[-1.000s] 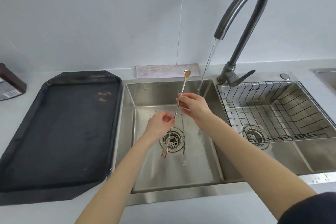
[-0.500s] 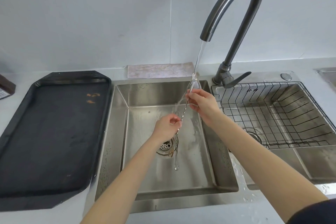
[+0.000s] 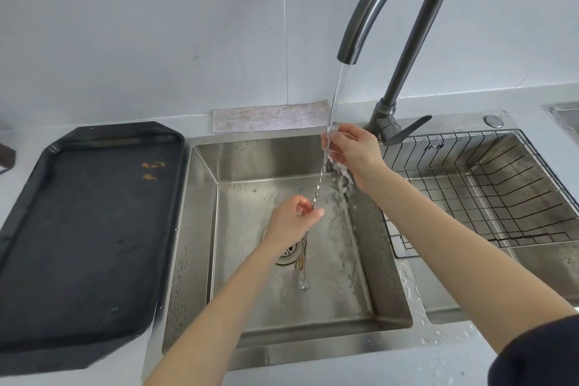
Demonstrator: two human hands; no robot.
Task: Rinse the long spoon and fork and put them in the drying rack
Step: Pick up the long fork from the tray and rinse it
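A long spoon (image 3: pixel 319 180) with a twisted handle stands slanted over the left sink basin (image 3: pixel 238 260). Its bowl end is up in the water stream (image 3: pixel 336 94) from the faucet (image 3: pixel 404 25). My right hand (image 3: pixel 354 150) pinches that top end, and water splashes off below my fingers. My left hand (image 3: pixel 291 222) pinches the handle lower down. From this hand the fork (image 3: pixel 299 262) hangs with its tines down, beside the spoon's lower tip, just over the drain (image 3: pixel 286 252). The wire drying rack (image 3: pixel 488 185) sits in the right basin and holds nothing.
A large black tray (image 3: pixel 87 229) with a few orange crumbs lies on the counter to the left of the sink. A folded cloth (image 3: pixel 269 119) lies behind the left basin. Water drops wet the divider and the front rim by the right basin.
Both hands carried the spoon to the right, so its bowl went from beside the stream into it. My right hand slid up to the top end. The view moved closer.
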